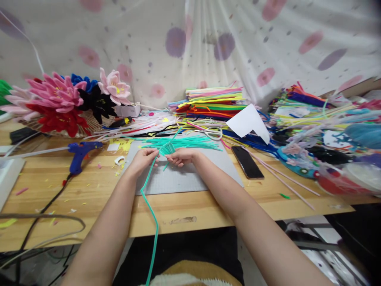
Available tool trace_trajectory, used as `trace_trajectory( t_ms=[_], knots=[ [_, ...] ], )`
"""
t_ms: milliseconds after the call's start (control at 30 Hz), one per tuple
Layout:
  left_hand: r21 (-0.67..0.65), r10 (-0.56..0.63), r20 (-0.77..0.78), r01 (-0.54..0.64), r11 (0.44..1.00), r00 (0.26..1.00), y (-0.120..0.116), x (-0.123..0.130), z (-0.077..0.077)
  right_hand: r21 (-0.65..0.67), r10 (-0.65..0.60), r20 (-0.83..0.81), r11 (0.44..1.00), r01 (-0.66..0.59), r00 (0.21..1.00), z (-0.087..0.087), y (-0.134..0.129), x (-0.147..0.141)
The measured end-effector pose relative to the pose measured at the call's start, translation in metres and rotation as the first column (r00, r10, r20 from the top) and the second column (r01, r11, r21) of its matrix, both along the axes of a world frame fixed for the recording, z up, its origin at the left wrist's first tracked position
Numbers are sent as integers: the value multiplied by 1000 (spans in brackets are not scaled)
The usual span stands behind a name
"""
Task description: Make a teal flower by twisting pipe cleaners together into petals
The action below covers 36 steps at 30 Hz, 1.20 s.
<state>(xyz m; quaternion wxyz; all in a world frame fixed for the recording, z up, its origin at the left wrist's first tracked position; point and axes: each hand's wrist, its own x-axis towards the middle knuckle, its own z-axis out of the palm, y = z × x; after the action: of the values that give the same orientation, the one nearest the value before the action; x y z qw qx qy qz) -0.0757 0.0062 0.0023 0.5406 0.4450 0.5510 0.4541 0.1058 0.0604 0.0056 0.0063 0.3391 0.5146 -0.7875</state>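
Note:
Between my hands is a small woven piece of teal pipe cleaners (pixel 167 149), held just above a grey mat. My left hand (pixel 145 159) pinches its left side, where one long pipe cleaner (pixel 155 222) bends and hangs down past the table's front edge. My right hand (pixel 181 156) is closed on the right side of the piece, fingers curled under it. A short teal end sticks out below, between the hands. Just behind lies a pile of loose teal pipe cleaners (pixel 196 142), spread across the back of the grey mat (pixel 190 180).
A blue glue gun (pixel 81 154) lies at left near pipe-cleaner flowers (pixel 56 97). Right of the mat are a phone (pixel 247 163) and pink stems (pixel 282 180). Scissors (pixel 212 133), a cut white paper (pixel 249 124) and stacked coloured pipe cleaners (pixel 211 104) stand behind.

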Motion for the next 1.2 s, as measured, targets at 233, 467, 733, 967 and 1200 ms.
trace_trajectory(
  t_ms=[233,467,733,967,1200],
  knots=[
    [-140,-23,106,38,989,994,2,-3,0,99,36,72,994,-43,997,6,15,-7],
    [-196,165,281,-112,974,945,8,-11,6,727,-371,128,666,168,920,14,9,14],
    [-148,246,275,-212,966,929,9,-3,7,992,-155,126,28,-123,980,-22,-9,16],
    [-131,143,372,-100,986,917,7,7,0,999,-218,23,27,-18,976,-10,-20,10],
    [-150,149,467,-88,985,872,4,19,1,990,-420,-120,-120,76,900,1,-22,18]
  ],
)
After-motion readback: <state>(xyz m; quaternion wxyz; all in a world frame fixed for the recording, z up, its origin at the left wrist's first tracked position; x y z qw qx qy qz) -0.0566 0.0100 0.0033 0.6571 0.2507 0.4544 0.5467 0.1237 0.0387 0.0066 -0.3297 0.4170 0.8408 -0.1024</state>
